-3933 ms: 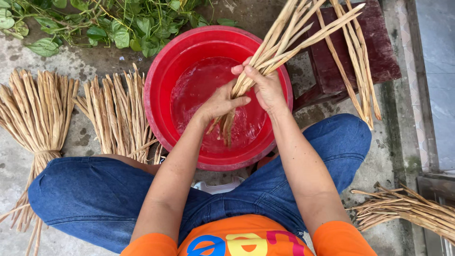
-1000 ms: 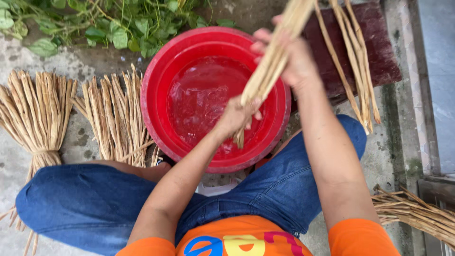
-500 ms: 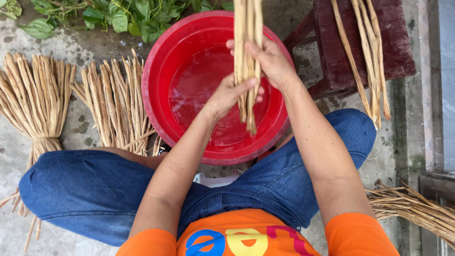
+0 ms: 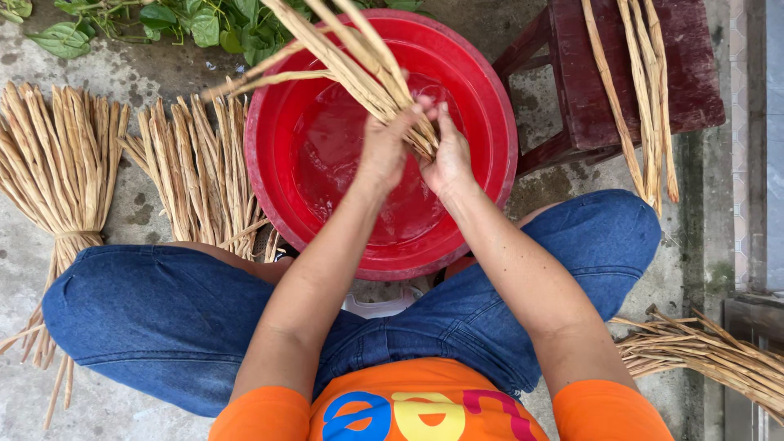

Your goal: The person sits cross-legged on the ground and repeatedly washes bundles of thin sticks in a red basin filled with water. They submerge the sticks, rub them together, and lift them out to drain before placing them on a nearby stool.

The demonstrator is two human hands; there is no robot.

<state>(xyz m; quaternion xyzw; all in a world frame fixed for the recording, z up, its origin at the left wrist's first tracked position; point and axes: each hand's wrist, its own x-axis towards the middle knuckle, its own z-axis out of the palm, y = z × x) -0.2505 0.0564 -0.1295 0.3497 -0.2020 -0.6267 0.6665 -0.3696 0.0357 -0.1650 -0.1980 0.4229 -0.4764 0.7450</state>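
- Reed bundle [image 4: 351,57]: long tan dried stalks, gripped at one end over the red basin [image 4: 490,98]; free ends fan up and to the left, past the basin rim toward the green leaves [image 4: 204,24].
- Left hand [image 4: 384,151]: fingers curled tight round the stalks, fist closed on the bundle, thumb side up. No gap showing btwn fingers and stalks.
- Right hand [image 4: 447,155]: just beside the left, touching it; fingers wrapped on the same bundle from the other side, short stalk ends poking out by its fingertips.
- Both hands sit above the basin's middle; basin holds shallow water, wet sheen on the bottom.
- Basin on concrete ground, btwn the person's knees in blue jeans [image 4: 163,318].
- Left of basin: two tied sheaves [image 4: 61,163] of the same stalks, fanned on the ground, one touching the rim area.
- Right: dark red wooden stool [image 4: 694,73] w/ a few loose stalks [image 4: 645,98] draped over its edge.
- Lower right: another stalk pile [image 4: 710,359] on the ground, near the right knee.
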